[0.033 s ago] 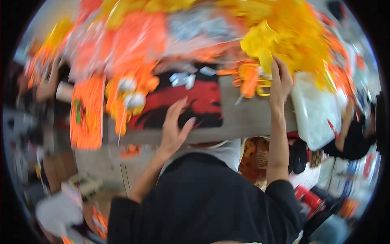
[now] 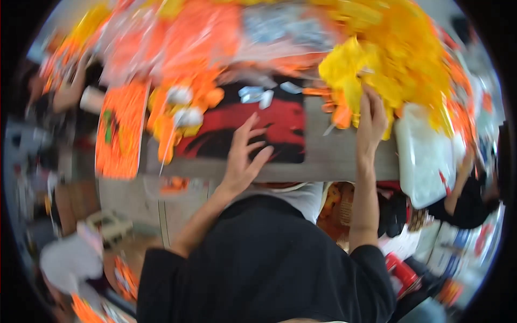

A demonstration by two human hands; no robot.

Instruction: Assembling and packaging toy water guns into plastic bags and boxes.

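My right hand (image 2: 372,116) reaches up at the right, its fingers closed on a limp yellow plastic piece (image 2: 343,67). The piece hangs in front of a large heap of yellow pieces (image 2: 414,54), and blur hides its exact shape. My left hand (image 2: 245,159) hovers over the near part of a black and red mat (image 2: 274,126), its fingers spread and nothing in them. Small pale, shiny pieces (image 2: 251,95) lie at the mat's far edge. Beside the yellow piece is an orange part (image 2: 341,116), partly covered by it.
Left of the mat lie orange and yellow parts with white ends (image 2: 188,116) and a tray of orange strips (image 2: 121,137). Clear bags of orange pieces (image 2: 199,35) line the back. A translucent white bin (image 2: 425,161) stands right. Other people's arms (image 2: 72,94) show at both sides.
The view has shifted a little. The yellow piece in my right hand is spread wider and covers more of the orange parts behind it. My left hand stays open over the mat.
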